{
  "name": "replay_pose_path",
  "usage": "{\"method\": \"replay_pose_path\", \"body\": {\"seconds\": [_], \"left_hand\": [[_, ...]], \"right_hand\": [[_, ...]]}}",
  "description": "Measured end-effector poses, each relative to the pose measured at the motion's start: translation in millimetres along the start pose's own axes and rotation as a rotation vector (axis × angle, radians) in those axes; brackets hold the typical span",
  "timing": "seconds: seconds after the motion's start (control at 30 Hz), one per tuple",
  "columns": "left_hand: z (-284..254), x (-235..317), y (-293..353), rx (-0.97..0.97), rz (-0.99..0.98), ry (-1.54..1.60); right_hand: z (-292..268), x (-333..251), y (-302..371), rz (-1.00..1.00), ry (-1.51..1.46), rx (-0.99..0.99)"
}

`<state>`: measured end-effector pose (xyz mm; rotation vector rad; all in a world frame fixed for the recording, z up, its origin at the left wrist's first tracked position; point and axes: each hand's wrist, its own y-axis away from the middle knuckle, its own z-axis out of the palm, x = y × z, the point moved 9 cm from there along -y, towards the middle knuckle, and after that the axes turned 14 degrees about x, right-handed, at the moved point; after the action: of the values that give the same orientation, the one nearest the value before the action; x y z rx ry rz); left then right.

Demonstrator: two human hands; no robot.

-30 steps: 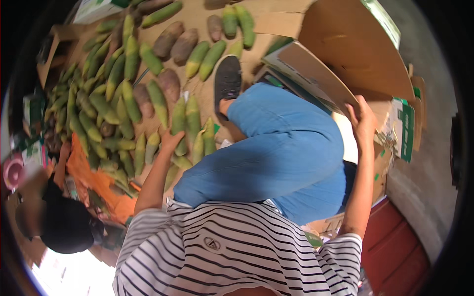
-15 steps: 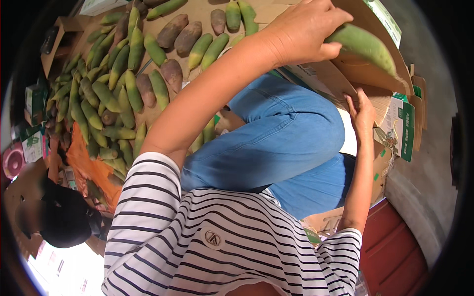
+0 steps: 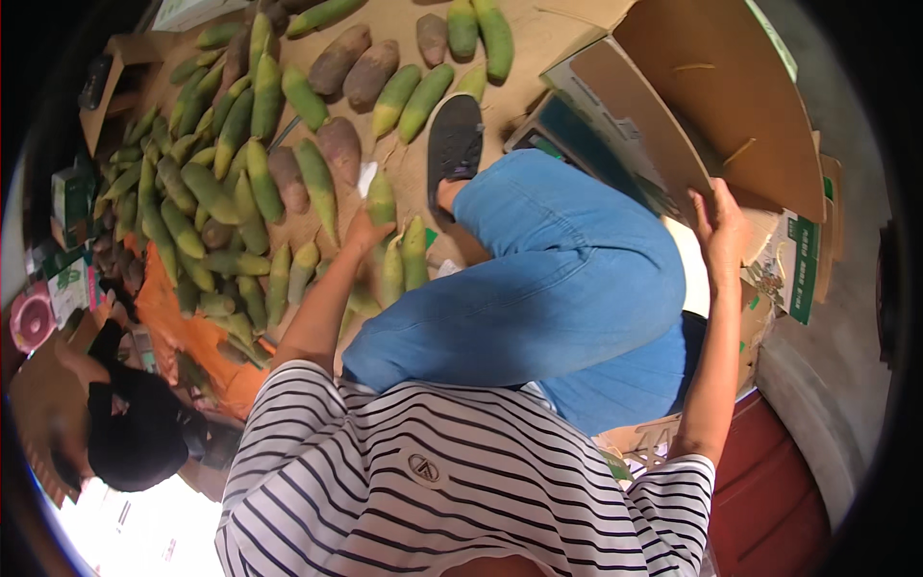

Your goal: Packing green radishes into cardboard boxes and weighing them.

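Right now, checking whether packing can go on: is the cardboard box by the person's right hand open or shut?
Open. The cardboard box has its flap raised, showing the bare brown inside; the right hand rests on its edge.

Mangoes (image 3: 240,192) on cardboard sheet (image 3: 404,24) ahead-left, open carton (image 3: 721,106) to the right, shoe (image 3: 454,139) between them.

Green elongated fruits (image 3: 261,180): several dozen spread over cardboard floor sheet (image 3: 538,24), too many and too overlapped for exact count. Brown-purple fruits (image 3: 338,60): about five clear near sheet's far edge and middle. Cardboard boxes (image 3: 731,106): one large open at right. Shoes (image 3: 454,139): one dark. Hands: two, left hand (image 3: 363,231), right hand (image 3: 721,231).
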<state>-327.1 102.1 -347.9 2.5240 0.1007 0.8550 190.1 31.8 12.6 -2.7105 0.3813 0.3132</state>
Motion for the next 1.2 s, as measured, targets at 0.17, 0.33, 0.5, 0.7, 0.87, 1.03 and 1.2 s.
{"method": "replay_pose_path", "body": {"seconds": [0.17, 0.33, 0.5, 0.7, 0.87, 1.03, 1.2], "left_hand": [[7, -38, 0, -0.001, -0.164, -0.09], [-43, 37, 23, 0.206, 0.162, -0.001], [-150, 208, 50, 0.37, 0.302, 0.443], [-219, 451, 99, 0.358, 0.941, 0.999], [-156, 543, 101, 0.161, 1.143, 0.789], [-153, 429, 65, 0.423, 0.947, 0.476], [-64, 134, 3, 0.072, 0.304, -0.273]], "right_hand": [[7, -7, 1, -0.046, -0.056, -0.017], [-2, 11, 1, 0.025, -0.052, -0.087], [-6, 3, 6, -0.046, -0.024, -0.115], [4, 20, 10, -0.067, -0.026, -0.098], [6, 19, 8, 0.032, -0.089, -0.122], [8, 19, 9, 0.065, -0.035, -0.159], [5, 14, 5, 0.043, -0.083, -0.129]]}}
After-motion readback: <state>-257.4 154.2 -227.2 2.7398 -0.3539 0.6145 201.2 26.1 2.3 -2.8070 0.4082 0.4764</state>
